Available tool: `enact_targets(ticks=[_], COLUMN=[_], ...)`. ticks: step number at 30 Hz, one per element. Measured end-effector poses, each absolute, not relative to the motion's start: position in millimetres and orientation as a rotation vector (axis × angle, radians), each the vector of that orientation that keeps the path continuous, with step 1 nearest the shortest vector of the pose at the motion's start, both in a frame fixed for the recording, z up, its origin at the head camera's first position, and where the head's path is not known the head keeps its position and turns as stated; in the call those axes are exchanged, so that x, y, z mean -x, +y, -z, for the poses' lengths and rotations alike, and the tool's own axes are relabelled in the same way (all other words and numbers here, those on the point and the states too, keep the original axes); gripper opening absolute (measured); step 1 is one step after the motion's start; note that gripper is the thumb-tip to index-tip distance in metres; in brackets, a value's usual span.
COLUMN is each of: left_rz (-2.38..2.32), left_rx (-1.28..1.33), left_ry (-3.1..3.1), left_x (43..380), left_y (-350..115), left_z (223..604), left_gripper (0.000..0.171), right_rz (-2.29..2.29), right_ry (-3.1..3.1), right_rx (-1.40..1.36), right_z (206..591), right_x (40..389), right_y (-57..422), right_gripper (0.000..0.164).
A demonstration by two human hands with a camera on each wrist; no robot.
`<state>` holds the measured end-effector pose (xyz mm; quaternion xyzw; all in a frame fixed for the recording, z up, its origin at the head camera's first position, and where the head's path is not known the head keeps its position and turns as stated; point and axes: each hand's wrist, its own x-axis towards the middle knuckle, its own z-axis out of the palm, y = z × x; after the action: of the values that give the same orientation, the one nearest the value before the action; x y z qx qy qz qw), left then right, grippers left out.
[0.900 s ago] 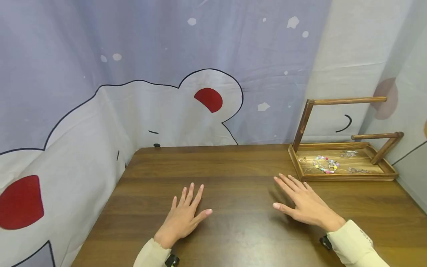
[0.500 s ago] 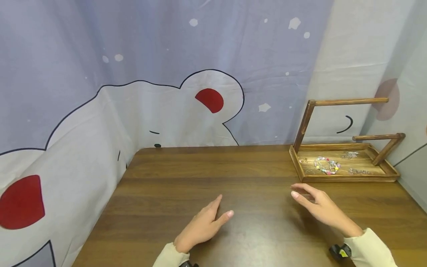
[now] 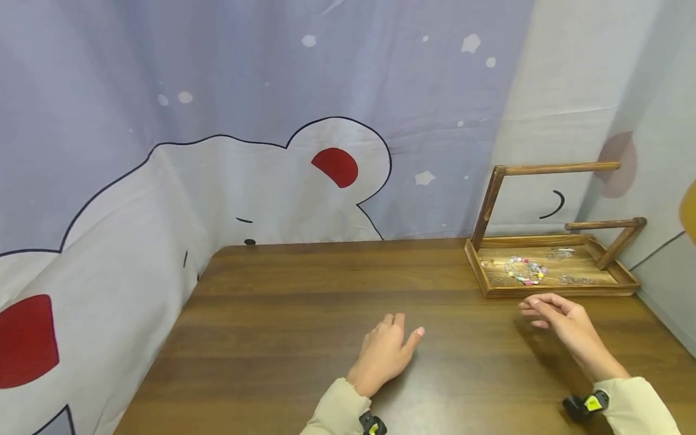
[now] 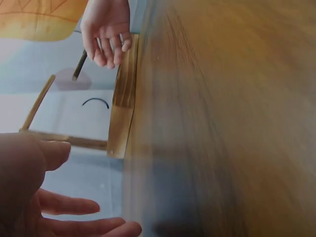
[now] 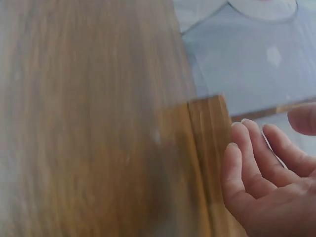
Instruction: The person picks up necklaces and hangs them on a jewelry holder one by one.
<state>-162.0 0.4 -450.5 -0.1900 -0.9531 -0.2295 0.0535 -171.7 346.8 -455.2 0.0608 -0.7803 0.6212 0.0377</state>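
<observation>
My left hand hovers over the middle of the brown wooden table, fingers loosely bent and holding nothing. In the left wrist view its thumb and fingers stand apart. Just in front of a wooden tray my right hand is raised above the table, its fingers relaxed and slightly bent, with nothing in its grasp. The right wrist view shows those fingers near the tray's side. Inside the tray lie a beaded bracelet in pastel colours and small metallic pieces too small to tell.
Two wooden bars rise from the tray: a tall one at its left and a lower one at its right. A patterned curtain hangs behind the table and along its left side. Both wrists wear dark straps.
Both hands have moved to the right, the right one ending nearer the front of the tray. Their fingers, spread wide before, are now more bent. The tray's contents look unchanged.
</observation>
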Motion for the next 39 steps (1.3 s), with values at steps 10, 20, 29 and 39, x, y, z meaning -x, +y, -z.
enact_targets(ticks=[10, 20, 29, 39], left_rz=[0.699, 0.885, 1.271, 1.173], left_rx=[0.449, 0.403, 0.534, 0.647], left_ry=[-2.675, -2.471, -2.466, -2.782], left_x=[174, 184, 189, 188], left_y=[49, 83, 108, 137], left_z=[449, 459, 470, 465], left_gripper=[0.024, 0.019, 0.042, 0.059], right_rz=[-2.204, -1.975, -1.51, -1.25], right_ry=[-2.092, -1.963, -2.16, -2.341], right_rx=[-0.058, 0.48, 0.918, 1.021], right_z=[463, 463, 476, 471], right_x=[184, 208, 228, 215], right_y=[377, 418, 444, 451], right_gripper=[0.015, 0.022, 0.019, 0.057])
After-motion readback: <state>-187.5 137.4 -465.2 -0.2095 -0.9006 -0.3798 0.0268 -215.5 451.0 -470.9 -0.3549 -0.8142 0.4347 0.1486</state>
